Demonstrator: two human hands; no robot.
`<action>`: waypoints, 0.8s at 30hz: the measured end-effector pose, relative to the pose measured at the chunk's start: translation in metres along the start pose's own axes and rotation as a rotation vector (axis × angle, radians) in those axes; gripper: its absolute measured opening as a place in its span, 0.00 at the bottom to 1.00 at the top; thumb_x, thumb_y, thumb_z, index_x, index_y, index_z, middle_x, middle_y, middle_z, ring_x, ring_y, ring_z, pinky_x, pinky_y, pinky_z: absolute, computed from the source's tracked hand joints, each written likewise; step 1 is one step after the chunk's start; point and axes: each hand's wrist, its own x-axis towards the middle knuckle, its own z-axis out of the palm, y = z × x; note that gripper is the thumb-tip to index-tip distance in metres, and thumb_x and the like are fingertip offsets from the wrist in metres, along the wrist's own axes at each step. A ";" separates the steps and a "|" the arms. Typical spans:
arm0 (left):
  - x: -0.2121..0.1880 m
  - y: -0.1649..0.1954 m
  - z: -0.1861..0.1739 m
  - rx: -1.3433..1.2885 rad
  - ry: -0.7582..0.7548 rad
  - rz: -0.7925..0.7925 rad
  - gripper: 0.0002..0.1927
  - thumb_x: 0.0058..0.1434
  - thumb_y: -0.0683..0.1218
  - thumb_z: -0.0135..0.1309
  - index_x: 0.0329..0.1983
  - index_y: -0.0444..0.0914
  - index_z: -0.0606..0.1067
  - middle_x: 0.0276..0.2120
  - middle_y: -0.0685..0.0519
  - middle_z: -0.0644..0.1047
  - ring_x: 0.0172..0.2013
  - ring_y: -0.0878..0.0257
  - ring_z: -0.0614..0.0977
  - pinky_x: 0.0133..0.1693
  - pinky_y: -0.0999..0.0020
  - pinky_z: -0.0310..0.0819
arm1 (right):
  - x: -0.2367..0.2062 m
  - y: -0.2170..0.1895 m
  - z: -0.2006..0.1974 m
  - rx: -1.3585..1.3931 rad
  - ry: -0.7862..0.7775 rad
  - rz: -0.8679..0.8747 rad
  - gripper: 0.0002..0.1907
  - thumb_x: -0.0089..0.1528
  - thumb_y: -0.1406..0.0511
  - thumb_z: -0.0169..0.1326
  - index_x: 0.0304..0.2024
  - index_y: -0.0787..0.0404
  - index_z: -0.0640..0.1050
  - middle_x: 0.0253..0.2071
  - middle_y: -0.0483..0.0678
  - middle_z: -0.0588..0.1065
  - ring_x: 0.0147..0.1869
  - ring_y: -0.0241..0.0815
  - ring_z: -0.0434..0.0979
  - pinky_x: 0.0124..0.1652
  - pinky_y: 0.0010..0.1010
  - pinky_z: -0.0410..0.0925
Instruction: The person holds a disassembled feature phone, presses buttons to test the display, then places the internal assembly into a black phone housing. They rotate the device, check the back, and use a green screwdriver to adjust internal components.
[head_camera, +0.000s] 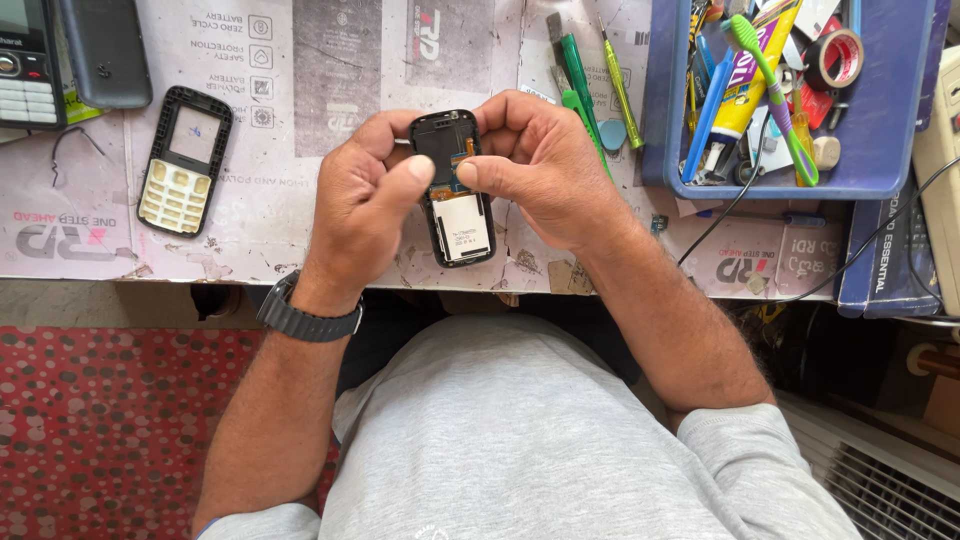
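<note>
Holding the small black opened phone body with its white label and bare orange circuit parts (455, 190) just above the near table edge, your left hand (365, 205) and right hand (535, 165) both pinch it at the sides, thumbs almost meeting over the middle. It looks light, stiff and fragile; grip the plastic rim only. Farther left lies a black keypad front cover (185, 160); farther right, a blue plastic tool tray (880, 150).

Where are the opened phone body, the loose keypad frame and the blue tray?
opened phone body (455, 190), head view, its circuit side.
loose keypad frame (184, 160), head view, its keypad.
blue tray (663, 100), head view, its left wall.
</note>
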 end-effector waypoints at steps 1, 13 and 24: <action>0.001 0.000 -0.001 -0.055 -0.003 -0.010 0.17 0.72 0.42 0.47 0.60 0.29 0.71 0.44 0.49 0.81 0.43 0.69 0.82 0.45 0.72 0.82 | 0.001 0.000 -0.001 0.010 0.003 -0.007 0.15 0.63 0.74 0.62 0.50 0.68 0.73 0.44 0.52 0.79 0.47 0.35 0.82 0.50 0.29 0.79; 0.015 -0.005 -0.017 -0.057 -0.020 -0.064 0.22 0.69 0.42 0.50 0.63 0.27 0.69 0.34 0.48 0.81 0.32 0.69 0.82 0.37 0.74 0.81 | 0.018 0.002 -0.007 0.151 0.023 0.102 0.18 0.63 0.72 0.62 0.53 0.70 0.72 0.42 0.55 0.78 0.42 0.36 0.82 0.44 0.30 0.78; 0.019 0.001 -0.017 0.115 -0.001 -0.075 0.21 0.68 0.41 0.50 0.65 0.31 0.70 0.29 0.55 0.79 0.28 0.76 0.75 0.30 0.80 0.68 | 0.025 0.000 -0.003 0.058 0.028 0.084 0.23 0.60 0.74 0.63 0.56 0.70 0.72 0.47 0.50 0.77 0.48 0.33 0.80 0.52 0.26 0.76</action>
